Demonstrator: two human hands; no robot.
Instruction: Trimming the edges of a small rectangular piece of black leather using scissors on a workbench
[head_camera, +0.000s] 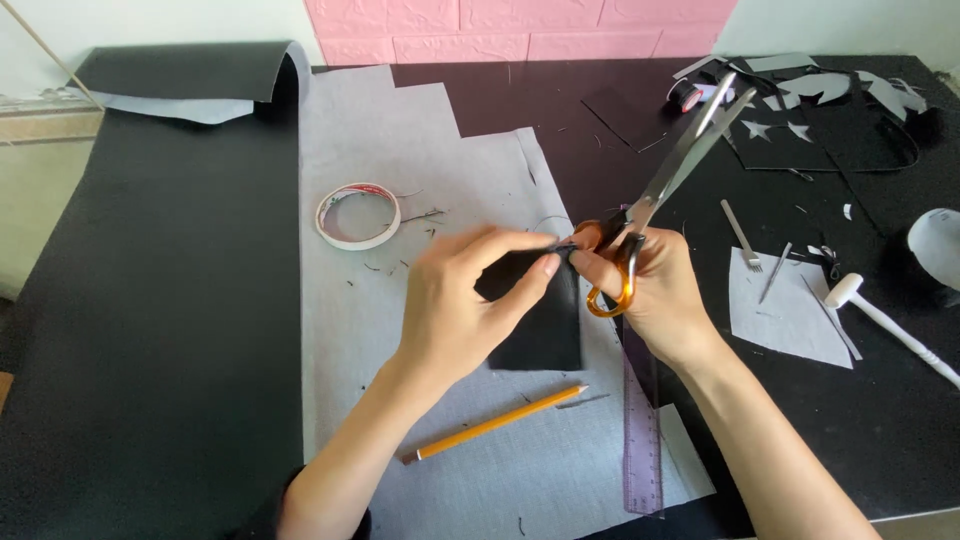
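Head cam: my left hand (455, 300) pinches the black piece (540, 320) above the grey sheet (400, 150), right hand (650, 285) grips orange scissors (655, 185) (blades pointing away). Fingertips sit close, so a slip could nick them.

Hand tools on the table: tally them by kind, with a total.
Scissors: 1, in the right hand
Pencil: 1
Ruler: 1
Mallet: 1
Pronged metal punch: 1
Tape roll: 1
Total: 6
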